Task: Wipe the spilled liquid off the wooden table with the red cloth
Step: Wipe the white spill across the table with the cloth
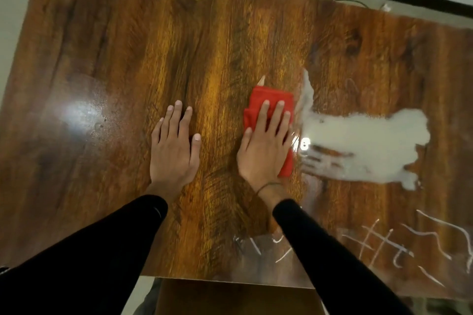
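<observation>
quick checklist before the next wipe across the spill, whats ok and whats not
1. Red cloth under the right hand, palm flat on it: ok.
2. Cloth at the near edge of the white spill: ok, it sits just left of it.
3. Spill cleared: not ok, a large white patch remains to the right, with streaks beside the cloth.
4. Left hand flat on the wooden table, away from the liquid: ok.
5. Path to the right free of objects: ok.
6. Cloth dry enough to absorb more: cannot tell.
</observation>
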A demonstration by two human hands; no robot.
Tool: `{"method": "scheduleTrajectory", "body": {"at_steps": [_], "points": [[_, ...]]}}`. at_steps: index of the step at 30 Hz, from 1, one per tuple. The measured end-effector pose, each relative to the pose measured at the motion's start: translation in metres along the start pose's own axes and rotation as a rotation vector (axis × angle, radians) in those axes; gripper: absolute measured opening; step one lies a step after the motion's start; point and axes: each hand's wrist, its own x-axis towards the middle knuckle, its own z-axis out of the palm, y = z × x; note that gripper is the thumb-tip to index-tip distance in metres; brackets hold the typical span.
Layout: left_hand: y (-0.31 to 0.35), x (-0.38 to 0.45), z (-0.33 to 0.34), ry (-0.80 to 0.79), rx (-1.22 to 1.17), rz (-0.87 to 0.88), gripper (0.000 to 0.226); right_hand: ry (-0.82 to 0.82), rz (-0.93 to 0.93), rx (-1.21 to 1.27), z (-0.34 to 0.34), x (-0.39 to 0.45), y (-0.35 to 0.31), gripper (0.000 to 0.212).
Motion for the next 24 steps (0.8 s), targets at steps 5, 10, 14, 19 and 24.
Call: {"method": "scheduleTrajectory", "body": {"at_steps": [5, 10, 14, 19, 24], "points": [[-0.001, 0.0, 0.002, 0.01, 0.013, 0.002, 0.064, -0.056, -0.386, -0.063, 0.008, 0.005, -0.016, 0.073], [-0.004, 0.0, 0.005, -0.016, 0.062, 0.091, 0.067, -0.021, -0.338, -0.049, -0.001, 0.094, -0.021, 0.075], [-0.006, 0.0, 0.008, -0.019, 0.082, 0.133, 0.074, 0.012, -0.13, -0.026, -0.014, 0.13, 0.017, 0.077], [-0.009, 0.001, 0.009, 0.01, 0.082, 0.126, 0.075, 0.052, 0.047, -0.031, -0.019, 0.086, 0.056, 0.077], [-0.007, 0.001, 0.008, 0.006, 0.087, 0.124, 0.074, 0.017, -0.055, -0.011, 0.0, -0.01, 0.033, 0.081]]}}
